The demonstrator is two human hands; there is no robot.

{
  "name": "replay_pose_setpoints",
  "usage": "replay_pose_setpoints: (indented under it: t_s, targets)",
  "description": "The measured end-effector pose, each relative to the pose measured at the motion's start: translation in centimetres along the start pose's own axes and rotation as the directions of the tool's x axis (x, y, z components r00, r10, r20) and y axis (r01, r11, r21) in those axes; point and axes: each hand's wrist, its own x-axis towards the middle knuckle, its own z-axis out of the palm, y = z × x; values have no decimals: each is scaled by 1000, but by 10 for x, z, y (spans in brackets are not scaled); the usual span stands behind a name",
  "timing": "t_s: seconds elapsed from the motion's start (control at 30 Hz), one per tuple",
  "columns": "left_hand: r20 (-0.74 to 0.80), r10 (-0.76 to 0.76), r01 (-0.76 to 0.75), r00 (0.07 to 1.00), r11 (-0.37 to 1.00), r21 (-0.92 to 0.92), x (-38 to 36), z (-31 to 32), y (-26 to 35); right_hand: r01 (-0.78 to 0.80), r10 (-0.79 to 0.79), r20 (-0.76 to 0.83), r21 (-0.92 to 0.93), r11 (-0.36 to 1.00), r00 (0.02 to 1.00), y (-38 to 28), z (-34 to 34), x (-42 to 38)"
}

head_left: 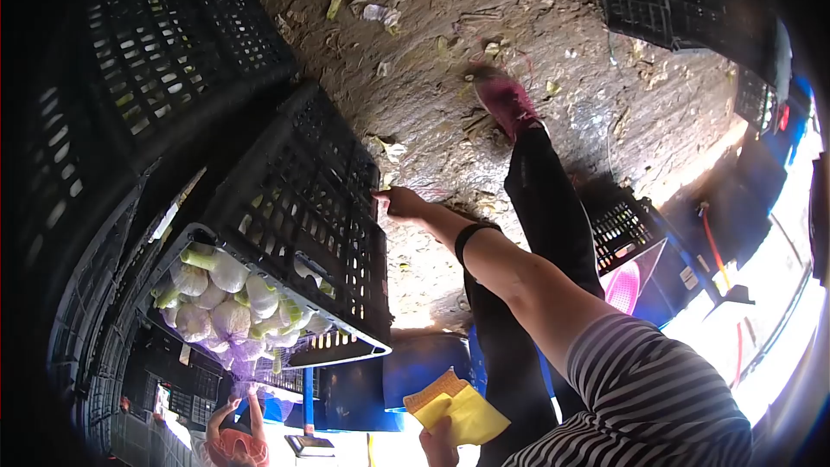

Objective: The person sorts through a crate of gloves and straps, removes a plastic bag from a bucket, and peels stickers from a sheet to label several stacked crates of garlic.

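My right hand (403, 205), with a black band round the wrist, reaches across my legs to a black plastic crate (333, 182). Its fingers are closed at the crate's side edge. Pale garlic bulbs (229, 281) with cut green stems fill the crate's open end, some of them in purple mesh (249, 367). At the bottom of the view my left hand (441, 443) is closed on a folded yellow glove (471, 412) with a tan knitted cuff. Part of the left hand is cut off by the frame edge.
Tall black crates (164, 43) stand at the left; others (692, 0) are at the upper right. Leaf scraps litter the dirt floor (415, 60). Blue barrels (424, 372) stand behind. Another person (238, 441) at the lower left handles purple mesh. My pink shoe (507, 104) is on the floor.
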Motion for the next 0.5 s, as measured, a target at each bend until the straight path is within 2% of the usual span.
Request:
replay_pose_setpoints:
  t_s: [0.03,0.07,0.1,0.13,0.17,0.2,0.23,0.27,0.3,0.33,0.37,0.4,0.43,0.5]
  targets:
    - [-11,5,-5,1000,1000,31,-2,1,1,-109,97,204,50,993,974,-2,-8,-3]
    - [-9,15,-15,1000,999,28,-3,0,-2,-122,121,227,-9,993,966,-16,-20,-15]
    - [-46,-10,15,999,992,127,-2,-2,-7,-136,140,229,-33,990,963,-24,-27,-28]
    - [-85,-30,49,996,973,224,-3,-3,-10,-156,157,72,-11,988,985,-38,-29,-40]
    - [-82,-21,39,996,974,223,-7,-1,-9,-175,176,-87,18,984,980,-46,-24,-54]
    - [-50,31,-32,998,999,-19,-10,3,-6,-202,239,-194,193,960,952,-68,-29,-78]
    - [-29,90,-94,996,959,-266,-14,6,-6,-217,263,-215,217,952,941,-90,-32,-96]
    - [-22,100,-102,995,956,-275,-17,5,-10,-133,192,-257,230,964,947,-105,-26,-113]
    - [3,125,-119,992,948,-295,-16,0,-19,-152,188,-133,240,959,973,-124,-26,-132]
    - [28,154,-138,988,939,-315,-13,-5,-26,-51,74,-164,145,988,984,-146,-26,-156]
    - [35,174,-153,984,934,-322,-10,-11,-33,-68,90,-185,124,990,979,-160,-23,-173]
    - [24,158,-146,987,953,-265,-7,-16,-41,-184,191,-77,84,979,979,-170,-25,-184]
    - [12,144,-139,989,969,-204,-7,-18,-43,-240,257,-92,165,957,962,-171,-17,-190]
    - [-5,199,-194,980,953,-231,-27,0,-16,-159,167,-44,142,977,985,-163,-1,-200]
